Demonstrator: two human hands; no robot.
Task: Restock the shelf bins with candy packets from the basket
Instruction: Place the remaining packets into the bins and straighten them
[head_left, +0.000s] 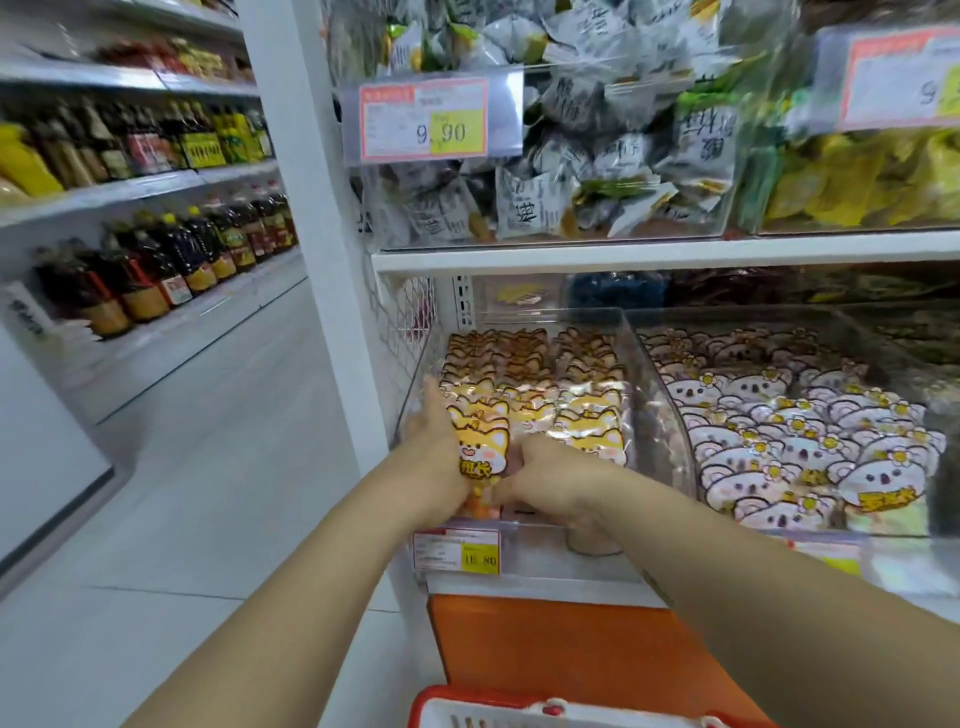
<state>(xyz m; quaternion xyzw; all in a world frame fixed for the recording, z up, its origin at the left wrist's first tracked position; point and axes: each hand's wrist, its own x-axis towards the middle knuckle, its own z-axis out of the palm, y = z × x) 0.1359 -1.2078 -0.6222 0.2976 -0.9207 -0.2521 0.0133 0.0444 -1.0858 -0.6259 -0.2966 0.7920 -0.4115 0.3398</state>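
Observation:
Both my hands are inside the left clear bin (621, 332) on the lower shelf, which holds rows of yellow fox-face candy packets (589, 421). My left hand (434, 441) lies with straight fingers against the left side of the front packet (475, 452). My right hand (540, 473) has its fingers curled round that packet's right lower edge. The red basket (519, 709) shows only its rim at the bottom edge; its contents are hidden.
A neighbouring clear bin (779, 431) to the right is full of pink koala-face packets. The upper shelf (665, 254) carries bins of grey and yellow snack packs. Price tags (457, 551) hang on the bin fronts. Bottle shelves (156, 244) line the aisle on the left.

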